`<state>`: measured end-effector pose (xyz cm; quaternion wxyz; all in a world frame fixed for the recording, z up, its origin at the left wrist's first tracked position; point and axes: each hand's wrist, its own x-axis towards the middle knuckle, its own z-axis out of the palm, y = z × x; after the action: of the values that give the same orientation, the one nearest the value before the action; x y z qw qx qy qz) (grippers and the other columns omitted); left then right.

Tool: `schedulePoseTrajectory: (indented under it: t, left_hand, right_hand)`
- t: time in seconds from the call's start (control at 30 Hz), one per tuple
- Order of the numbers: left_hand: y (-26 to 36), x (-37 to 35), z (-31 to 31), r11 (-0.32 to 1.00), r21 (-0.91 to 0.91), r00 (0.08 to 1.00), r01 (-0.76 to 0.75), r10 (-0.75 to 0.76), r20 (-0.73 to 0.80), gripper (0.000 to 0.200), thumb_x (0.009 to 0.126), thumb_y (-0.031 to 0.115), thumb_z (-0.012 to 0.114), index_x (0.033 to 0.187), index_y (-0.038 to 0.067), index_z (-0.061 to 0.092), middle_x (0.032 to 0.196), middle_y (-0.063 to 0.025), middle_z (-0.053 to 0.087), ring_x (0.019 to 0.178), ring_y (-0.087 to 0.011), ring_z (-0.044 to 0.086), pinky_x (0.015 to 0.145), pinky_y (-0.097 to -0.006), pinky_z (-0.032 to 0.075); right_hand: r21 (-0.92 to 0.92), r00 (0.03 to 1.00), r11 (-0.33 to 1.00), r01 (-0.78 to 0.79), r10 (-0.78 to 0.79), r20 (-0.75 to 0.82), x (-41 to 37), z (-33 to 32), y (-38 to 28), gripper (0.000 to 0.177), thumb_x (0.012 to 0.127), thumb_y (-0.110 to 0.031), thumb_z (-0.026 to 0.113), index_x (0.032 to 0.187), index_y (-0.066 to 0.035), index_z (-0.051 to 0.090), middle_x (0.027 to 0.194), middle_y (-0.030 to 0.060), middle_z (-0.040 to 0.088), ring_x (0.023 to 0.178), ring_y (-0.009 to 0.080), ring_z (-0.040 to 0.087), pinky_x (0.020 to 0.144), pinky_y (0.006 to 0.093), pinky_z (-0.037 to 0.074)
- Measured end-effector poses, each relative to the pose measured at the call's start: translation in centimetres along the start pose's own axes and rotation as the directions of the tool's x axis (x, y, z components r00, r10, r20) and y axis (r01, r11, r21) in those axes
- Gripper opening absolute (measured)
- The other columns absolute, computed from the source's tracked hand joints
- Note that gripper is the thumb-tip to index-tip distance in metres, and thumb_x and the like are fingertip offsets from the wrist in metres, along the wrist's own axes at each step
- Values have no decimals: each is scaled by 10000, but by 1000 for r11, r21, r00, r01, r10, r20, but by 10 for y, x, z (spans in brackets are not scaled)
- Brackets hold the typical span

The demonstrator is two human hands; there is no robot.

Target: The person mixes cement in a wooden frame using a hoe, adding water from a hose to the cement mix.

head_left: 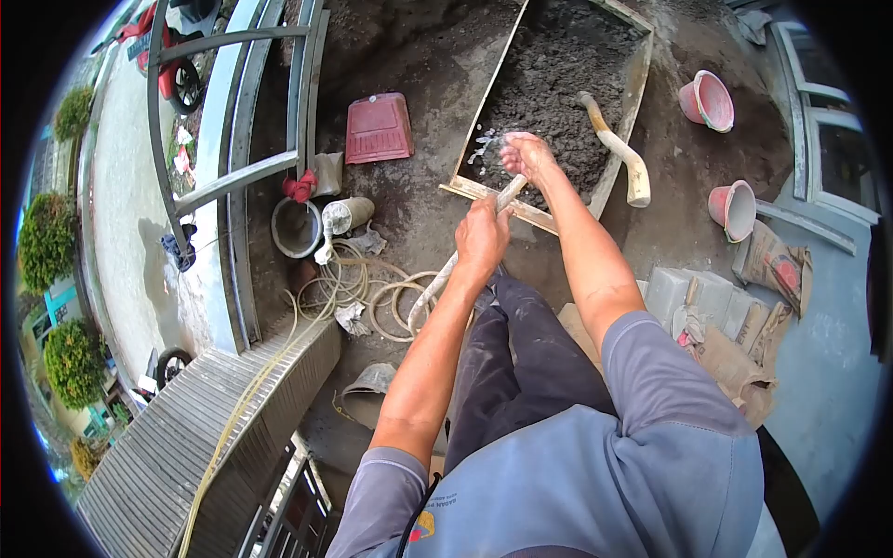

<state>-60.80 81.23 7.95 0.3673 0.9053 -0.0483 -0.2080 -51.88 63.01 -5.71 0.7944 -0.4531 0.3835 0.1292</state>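
- Head view: a wooden mixing frame (465, 191) lies on the bare dirt ahead of the person, filled with a dark grey mix (558, 74).
- A pale tool handle (614, 149) rests in the frame, its lower end lying over the right-hand board.
- A pale hose (433, 288) lies in loose coils on the ground to the left of the person's legs and rises from there to the near edge of the frame.
- Grey blocks (688, 293) and a crumpled cement bag (772, 265) sit on the right, near the person's right elbow.
- A red tray (379, 127) lies upside down to the left of the frame; a grey bucket (296, 228) stands below it, beside the metal railing.
- Two red buckets (709, 99) lie to the right of the frame, well apart from the hands.
- The left hand (484, 237) is closed around the hose close to its outlet, just above the frame's near board.
- The right hand (528, 153) is held open with loose fingers over the mix, just beyond the hose outlet and not touching it.
- Water (484, 149) splashes at the right hand's fingers.
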Motion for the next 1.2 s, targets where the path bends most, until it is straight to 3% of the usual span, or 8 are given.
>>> schedulePoseTrajectory:
  t: [0.33,0.53,0.63,0.67,0.77,0.9,1.07,1.2]
  left_hand:
    - [37,18,22,999,15,997,-30,28,68,363,979,179,572,1202,-107,585,1070,-343,650,1055,-510,637,921,-563,496]
    - [44,57,63,994,-72,996,-82,85,26,378,911,183,584,1172,-78,665,973,-332,707,965,-489,686,869,-514,524]
    - [60,56,66,986,-108,990,-123,129,49,385,921,270,626,1137,-34,721,891,-273,732,892,-451,716,835,-480,542]
    - [65,60,61,997,-59,989,-40,48,141,373,930,308,617,1079,-9,743,870,-272,727,885,-445,717,834,-489,541]
    - [108,73,16,990,57,972,132,-141,189,479,951,484,604,818,65,795,803,-253,718,856,-428,721,813,-493,546]
    - [63,155,47,998,7,976,70,-70,206,448,1010,415,543,1058,8,725,1001,-260,733,1018,-408,704,881,-502,532]
    - [87,206,70,586,-520,719,622,-164,675,418,1068,311,491,1373,32,551,1210,-170,648,1118,-307,627,948,-461,529]
    - [67,195,64,634,-554,753,540,-70,654,419,1084,312,461,1364,14,550,1184,-163,660,1030,-263,654,959,-437,538]
  right_hand:
    - [140,936,968,207,-155,-316,-40,-20,-19,365,1007,-402,643,937,-45,622,788,76,669,597,200,643,542,353,556]
    - [-297,888,910,291,-372,-269,-88,-20,9,625,985,-317,642,1509,-28,460,1422,224,568,1240,295,587,1039,394,470]
    - [31,938,972,231,-215,-272,-86,-25,-7,560,1006,-232,609,1497,-10,458,1376,206,599,1085,262,658,936,367,524]
    - [14,910,966,257,-237,-340,-90,-26,-11,505,1026,-162,561,1506,-52,444,1135,156,674,789,215,671,736,378,573]
    - [159,921,976,151,-80,-382,-101,-34,-21,510,1050,-168,526,1539,-112,393,873,96,618,631,186,593,562,383,545]
    - [268,964,960,82,-8,-266,-138,-9,-38,513,1052,-180,516,1547,-155,383,712,63,556,492,160,533,414,320,450]
    - [310,994,950,21,14,-111,-184,17,-72,538,1041,-174,552,1550,-119,385,732,74,571,514,155,525,419,307,422]
    - [334,986,941,63,-7,-166,-178,5,-90,532,1046,-162,547,1550,-118,384,759,71,560,550,148,507,450,289,408]
